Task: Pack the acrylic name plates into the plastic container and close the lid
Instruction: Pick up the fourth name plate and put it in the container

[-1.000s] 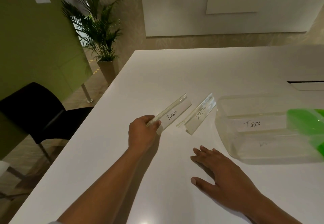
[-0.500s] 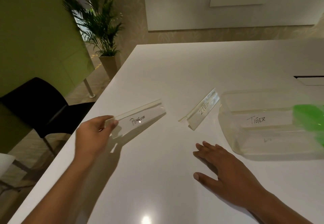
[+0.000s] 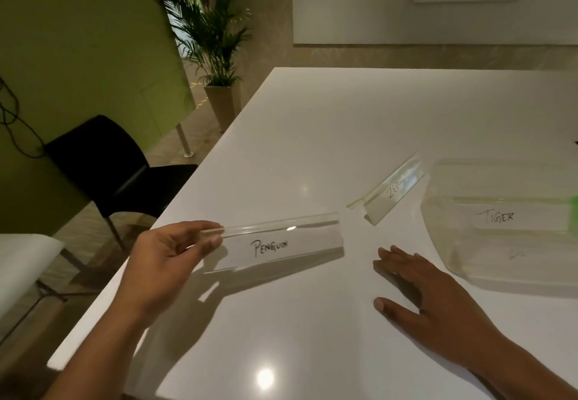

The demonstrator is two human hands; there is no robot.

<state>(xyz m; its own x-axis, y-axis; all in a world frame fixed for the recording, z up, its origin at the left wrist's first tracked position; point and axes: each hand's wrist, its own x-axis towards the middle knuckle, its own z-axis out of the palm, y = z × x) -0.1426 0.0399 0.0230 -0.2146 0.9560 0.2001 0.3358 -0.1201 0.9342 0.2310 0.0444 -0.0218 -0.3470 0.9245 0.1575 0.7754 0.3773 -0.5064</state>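
My left hand [image 3: 162,262] grips the left end of a clear acrylic name plate marked PENGUIN [image 3: 281,243], held level just above the white table [image 3: 312,137]. A second plate with a partly readable ZEB label [image 3: 392,193] lies on the table beyond it. The clear plastic container [image 3: 463,274] stands at the right, with a TIGER plate [image 3: 497,216] visible inside through its wall. A sliver of green [image 3: 573,202] shows at the container's right edge. My right hand [image 3: 431,299] rests flat on the table, fingers spread, just left of the container.
A black chair [image 3: 103,165] stands off the table's left edge, with a white seat [image 3: 22,262] nearer me. A potted palm [image 3: 215,43] and a green partition [image 3: 78,55] are behind them. The table's left edge runs diagonally close to my left arm.
My left hand lifted the PENGUIN plate from beside the ZEB plate, drew it left toward me and turned it level. My right hand stayed flat on the table.
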